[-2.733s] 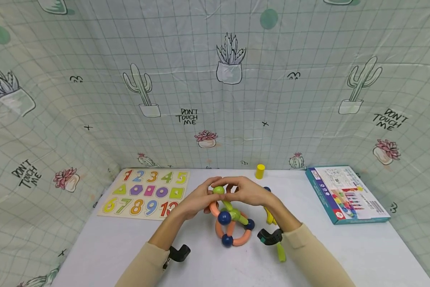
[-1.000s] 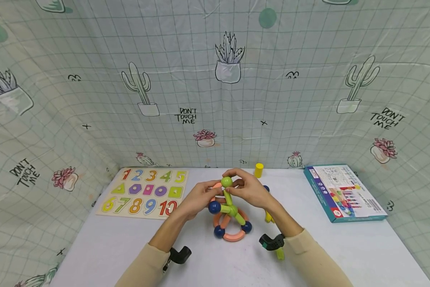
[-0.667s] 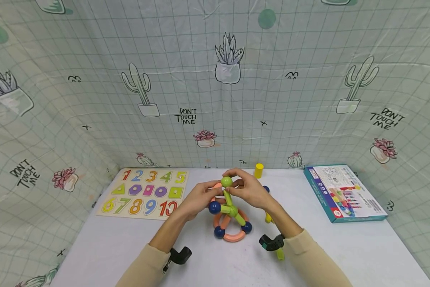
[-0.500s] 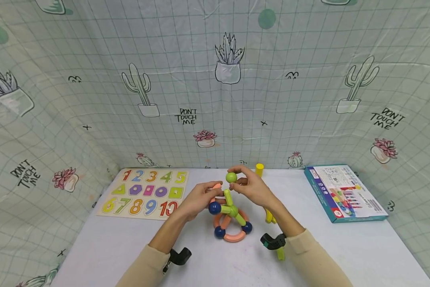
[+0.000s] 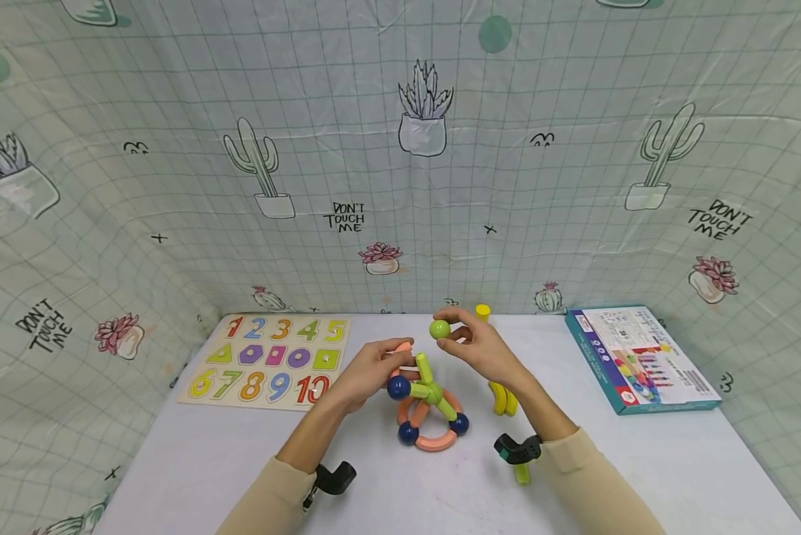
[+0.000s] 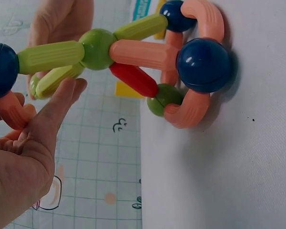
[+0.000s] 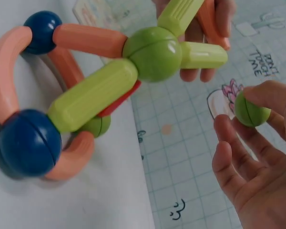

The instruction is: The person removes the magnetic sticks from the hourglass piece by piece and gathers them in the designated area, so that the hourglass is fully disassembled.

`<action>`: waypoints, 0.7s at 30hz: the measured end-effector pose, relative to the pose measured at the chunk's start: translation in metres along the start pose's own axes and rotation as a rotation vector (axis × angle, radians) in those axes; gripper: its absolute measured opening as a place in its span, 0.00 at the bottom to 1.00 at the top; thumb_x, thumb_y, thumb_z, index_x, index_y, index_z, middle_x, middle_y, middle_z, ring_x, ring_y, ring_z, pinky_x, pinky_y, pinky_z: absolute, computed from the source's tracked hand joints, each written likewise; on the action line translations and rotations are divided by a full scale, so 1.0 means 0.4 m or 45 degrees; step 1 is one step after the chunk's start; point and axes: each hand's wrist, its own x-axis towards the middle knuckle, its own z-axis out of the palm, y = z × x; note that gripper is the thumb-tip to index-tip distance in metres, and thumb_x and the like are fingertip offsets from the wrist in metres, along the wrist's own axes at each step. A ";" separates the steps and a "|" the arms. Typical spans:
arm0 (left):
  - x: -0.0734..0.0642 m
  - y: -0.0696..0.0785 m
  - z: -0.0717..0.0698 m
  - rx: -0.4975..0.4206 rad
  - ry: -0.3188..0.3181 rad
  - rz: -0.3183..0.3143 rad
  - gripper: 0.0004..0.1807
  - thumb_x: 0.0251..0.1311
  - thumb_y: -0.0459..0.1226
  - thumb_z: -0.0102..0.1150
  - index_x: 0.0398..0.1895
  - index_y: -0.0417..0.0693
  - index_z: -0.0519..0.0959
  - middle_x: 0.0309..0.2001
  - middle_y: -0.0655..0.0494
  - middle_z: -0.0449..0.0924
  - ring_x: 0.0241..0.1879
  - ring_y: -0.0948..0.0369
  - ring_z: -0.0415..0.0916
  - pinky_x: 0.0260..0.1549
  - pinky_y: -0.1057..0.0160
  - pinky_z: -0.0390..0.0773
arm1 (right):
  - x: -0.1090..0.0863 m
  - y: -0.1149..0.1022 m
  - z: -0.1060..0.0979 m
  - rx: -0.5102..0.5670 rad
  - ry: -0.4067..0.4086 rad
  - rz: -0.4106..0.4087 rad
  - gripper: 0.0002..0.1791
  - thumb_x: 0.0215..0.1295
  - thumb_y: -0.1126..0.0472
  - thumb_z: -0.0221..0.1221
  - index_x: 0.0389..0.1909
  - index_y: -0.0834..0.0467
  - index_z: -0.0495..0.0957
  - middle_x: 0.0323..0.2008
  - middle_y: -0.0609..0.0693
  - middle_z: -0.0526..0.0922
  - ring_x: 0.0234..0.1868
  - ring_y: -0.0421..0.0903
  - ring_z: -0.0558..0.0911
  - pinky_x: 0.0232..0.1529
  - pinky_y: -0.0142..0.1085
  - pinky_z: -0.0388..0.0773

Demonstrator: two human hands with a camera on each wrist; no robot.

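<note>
A magnetic ball-and-stick model stands on the table, its base a ring of curved orange sticks (image 5: 436,443) and blue balls. Straight sticks run from the base to a green hub ball (image 7: 152,53), with light green sticks branching from it. One branch ends in a blue ball (image 5: 399,387) with a curved orange stick (image 6: 15,110) attached. My left hand (image 5: 370,371) grips that curved stick. Up and to the right of the bare upper green stick (image 5: 423,367), my right hand (image 5: 481,348) pinches a loose green ball (image 7: 251,110) between thumb and fingers, apart from the model.
A number puzzle board (image 5: 267,362) lies at the left and a flat toy box (image 5: 644,360) at the right. A yellow cylinder (image 5: 483,312) stands behind my right hand. Curved yellow sticks (image 5: 503,399) and a green stick (image 5: 521,473) lie near my right forearm.
The green ball has come off the upper green stick and moved up and right in my right hand. The model shifted slightly earlier; my left hand keeps its grip on the curved stick.
</note>
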 end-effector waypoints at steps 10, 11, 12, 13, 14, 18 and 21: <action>-0.002 -0.001 0.001 -0.001 0.006 -0.002 0.28 0.76 0.39 0.50 0.74 0.38 0.63 0.55 0.39 0.81 0.49 0.50 0.85 0.49 0.59 0.82 | -0.007 0.069 -0.069 -0.359 0.075 0.104 0.23 0.67 0.51 0.66 0.60 0.50 0.78 0.52 0.47 0.82 0.48 0.47 0.79 0.45 0.42 0.76; -0.003 -0.001 0.001 0.001 0.007 -0.001 0.28 0.76 0.39 0.50 0.74 0.38 0.63 0.55 0.39 0.81 0.50 0.50 0.85 0.49 0.59 0.82 | -0.009 0.079 -0.076 -0.401 0.070 0.112 0.22 0.66 0.52 0.67 0.60 0.51 0.79 0.51 0.47 0.83 0.48 0.48 0.79 0.43 0.42 0.75; -0.003 -0.002 0.001 0.002 0.008 0.000 0.28 0.76 0.39 0.50 0.74 0.38 0.63 0.55 0.39 0.81 0.50 0.50 0.85 0.49 0.59 0.82 | -0.011 0.090 -0.082 -0.437 0.063 0.119 0.22 0.65 0.53 0.67 0.59 0.52 0.79 0.51 0.48 0.82 0.47 0.49 0.78 0.42 0.42 0.75; -0.003 -0.002 0.001 0.003 0.008 0.002 0.28 0.76 0.39 0.50 0.74 0.38 0.63 0.55 0.39 0.81 0.50 0.50 0.85 0.50 0.59 0.82 | -0.012 0.102 -0.088 -0.475 0.055 0.127 0.21 0.65 0.54 0.68 0.58 0.52 0.80 0.51 0.48 0.82 0.47 0.50 0.77 0.41 0.41 0.75; -0.003 -0.002 0.001 0.003 0.007 0.006 0.28 0.76 0.39 0.50 0.74 0.38 0.63 0.55 0.39 0.81 0.50 0.49 0.85 0.50 0.59 0.81 | -0.013 0.113 -0.092 -0.507 0.043 0.127 0.21 0.64 0.56 0.68 0.57 0.53 0.80 0.51 0.49 0.82 0.46 0.51 0.77 0.41 0.42 0.75; -0.004 -0.002 0.000 0.000 0.001 0.020 0.28 0.76 0.39 0.49 0.74 0.37 0.63 0.56 0.38 0.81 0.51 0.49 0.84 0.49 0.58 0.82 | -0.015 0.152 -0.104 -0.620 -0.017 0.123 0.20 0.64 0.61 0.67 0.57 0.56 0.81 0.51 0.54 0.84 0.49 0.56 0.77 0.47 0.48 0.76; -0.005 0.000 -0.001 -0.002 -0.005 0.027 0.28 0.76 0.39 0.49 0.74 0.37 0.63 0.56 0.38 0.80 0.51 0.50 0.84 0.49 0.59 0.82 | -0.013 0.170 -0.107 -0.673 -0.046 0.165 0.20 0.65 0.61 0.67 0.57 0.55 0.81 0.53 0.54 0.85 0.51 0.56 0.76 0.53 0.51 0.74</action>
